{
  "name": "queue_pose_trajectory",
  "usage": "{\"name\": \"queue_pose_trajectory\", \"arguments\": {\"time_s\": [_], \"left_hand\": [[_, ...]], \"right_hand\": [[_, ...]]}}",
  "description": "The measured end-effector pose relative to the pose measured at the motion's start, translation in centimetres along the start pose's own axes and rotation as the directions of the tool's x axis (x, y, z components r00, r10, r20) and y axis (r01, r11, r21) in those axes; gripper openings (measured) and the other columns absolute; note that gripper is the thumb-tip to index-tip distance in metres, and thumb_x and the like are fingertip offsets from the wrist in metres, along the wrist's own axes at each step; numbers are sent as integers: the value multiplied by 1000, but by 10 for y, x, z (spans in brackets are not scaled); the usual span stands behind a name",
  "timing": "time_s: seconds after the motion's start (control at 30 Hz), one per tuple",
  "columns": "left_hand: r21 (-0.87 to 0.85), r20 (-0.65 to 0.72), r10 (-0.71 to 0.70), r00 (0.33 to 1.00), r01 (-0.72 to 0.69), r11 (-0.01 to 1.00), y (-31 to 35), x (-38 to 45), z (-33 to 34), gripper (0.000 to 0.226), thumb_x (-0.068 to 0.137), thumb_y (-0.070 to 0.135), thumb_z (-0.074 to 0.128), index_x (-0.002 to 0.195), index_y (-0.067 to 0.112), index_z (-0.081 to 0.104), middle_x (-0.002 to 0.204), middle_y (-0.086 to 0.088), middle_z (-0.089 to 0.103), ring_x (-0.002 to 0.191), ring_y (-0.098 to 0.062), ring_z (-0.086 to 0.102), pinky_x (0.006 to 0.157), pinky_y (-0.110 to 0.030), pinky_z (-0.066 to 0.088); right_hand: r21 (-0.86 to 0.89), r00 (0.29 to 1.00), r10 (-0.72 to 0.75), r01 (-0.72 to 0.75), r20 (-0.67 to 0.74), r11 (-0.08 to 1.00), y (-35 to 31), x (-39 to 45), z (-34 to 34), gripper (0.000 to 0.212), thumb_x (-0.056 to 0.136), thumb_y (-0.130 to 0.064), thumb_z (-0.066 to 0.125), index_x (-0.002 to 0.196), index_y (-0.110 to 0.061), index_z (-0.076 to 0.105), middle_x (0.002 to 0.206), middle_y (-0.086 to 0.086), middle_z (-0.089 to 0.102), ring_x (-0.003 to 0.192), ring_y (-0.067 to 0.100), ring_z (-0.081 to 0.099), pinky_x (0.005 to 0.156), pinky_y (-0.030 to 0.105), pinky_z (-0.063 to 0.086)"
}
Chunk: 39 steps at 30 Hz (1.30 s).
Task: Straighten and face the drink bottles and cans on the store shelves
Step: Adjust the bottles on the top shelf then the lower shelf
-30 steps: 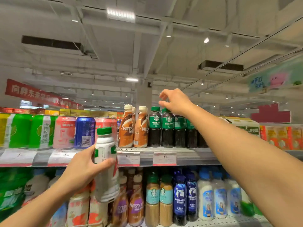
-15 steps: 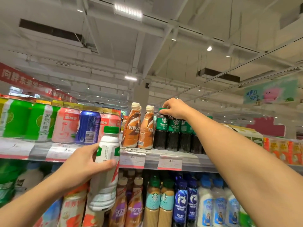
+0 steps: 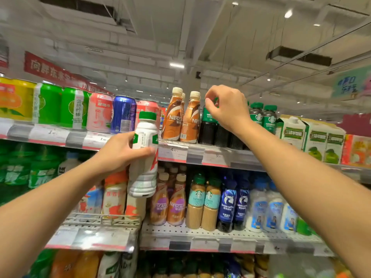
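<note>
Store shelves full of drinks fill the view, under a white ceiling with lights.

On the right hand (image 3: 228,111), the fingers (image 3: 210,96) are curled and the tips come together over the green cap of a dark Starbucks coffee bottle (image 3: 207,125). The hand hides the cap, so it is hard to tell if the tips really pinch it. That bottle stands at the front of the top shelf (image 3: 192,155), just beside two brown Nescafe bottles (image 3: 180,117). More dark Starbucks bottles (image 3: 263,116) stand to its right, past the wrist. After them come green and white juice cartons (image 3: 313,137).

On the left hand (image 3: 122,153), the fingers and thumb wrap round the middle of a white bottle with a green cap (image 3: 144,155). The hand holds it upright in the air, in front of the shelf edge and off any shelf.

To the left on the top shelf sit cans in a row: a blue can (image 3: 123,114), pink cans (image 3: 100,113) and green cans (image 3: 60,105).

On the shelf below (image 3: 220,235) stand more Nescafe bottles (image 3: 170,205), two tan Starbucks bottles (image 3: 204,203), dark blue bottles (image 3: 234,205) and pale milky bottles (image 3: 267,211). Price tags (image 3: 176,153) hang on the shelf edges.
</note>
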<state>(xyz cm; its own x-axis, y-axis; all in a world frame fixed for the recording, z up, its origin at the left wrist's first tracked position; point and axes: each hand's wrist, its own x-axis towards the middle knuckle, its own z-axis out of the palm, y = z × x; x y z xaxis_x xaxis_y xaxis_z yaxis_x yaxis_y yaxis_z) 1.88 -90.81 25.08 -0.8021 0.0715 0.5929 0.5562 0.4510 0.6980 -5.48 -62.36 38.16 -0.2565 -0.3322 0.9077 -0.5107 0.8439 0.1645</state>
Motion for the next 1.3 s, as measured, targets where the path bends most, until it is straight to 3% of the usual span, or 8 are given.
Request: {"name": "queue_pose_trajectory", "arguments": {"time_s": [0.13,0.27,0.43,0.6,0.8,0.93,1.13,1.3], "left_hand": [[118,-38,14,999,-9,993,10,-12,7,31,80,45,79,103,28,67,90,11,75,82,0,71,71,-26,56],[295,-68,111,991,-86,952,9,-42,23,30,80,46,80,104,34,67,91,16,71,84,6,66,67,-14,50],[475,-63,168,984,-118,872,5,-82,48,50,73,58,73,112,26,68,90,13,68,87,-10,60,82,-32,42],[528,-69,85,994,-36,849,-17,-114,68,58,65,72,63,96,23,65,85,4,70,85,-19,64,76,-35,47],[488,106,-161,981,90,868,-73,-165,69,78,68,78,68,131,36,51,123,12,68,112,-11,62,90,-35,52],[719,53,-47,998,-5,695,-125,-192,39,65,85,72,57,133,28,56,141,7,57,131,-15,50,106,-37,44],[820,7,-4,1000,-4,572,-183,-199,12,54,93,41,65,142,22,52,152,-3,49,141,-26,43,116,-46,37],[811,53,-46,998,-16,585,-224,-213,11,58,95,37,61,149,25,45,159,-1,39,146,-24,36,119,-47,28]], "right_hand": [[217,964,21,-81,264,973,-46,-41,-7,28,92,-51,63,95,-25,73,90,-7,73,77,13,68,75,39,58],[504,872,43,-321,487,802,-85,-83,-12,47,86,-63,69,112,-23,70,103,-4,73,64,15,74,62,39,60],[624,790,-69,-424,609,657,-121,-126,-7,55,77,-59,80,121,-29,65,103,-3,76,71,24,75,63,47,62],[568,804,-32,-390,594,725,-135,-164,18,47,69,-58,84,104,-30,69,98,-9,75,91,10,70,86,44,57],[483,775,-33,-359,631,799,-157,-226,46,48,69,-57,84,105,-29,66,99,-10,71,89,10,65,77,33,50],[455,679,-61,-420,732,785,-173,-272,77,62,68,-58,84,119,-28,64,114,-11,71,102,10,64,89,35,52],[330,526,-61,-435,848,838,-204,-339,132,52,72,-50,86,107,-31,52,102,-7,69,93,16,63,75,32,47],[247,533,30,-440,846,863,-220,-363,170,56,82,-43,81,126,-24,51,112,-1,71,100,20,67,83,34,51]]}}
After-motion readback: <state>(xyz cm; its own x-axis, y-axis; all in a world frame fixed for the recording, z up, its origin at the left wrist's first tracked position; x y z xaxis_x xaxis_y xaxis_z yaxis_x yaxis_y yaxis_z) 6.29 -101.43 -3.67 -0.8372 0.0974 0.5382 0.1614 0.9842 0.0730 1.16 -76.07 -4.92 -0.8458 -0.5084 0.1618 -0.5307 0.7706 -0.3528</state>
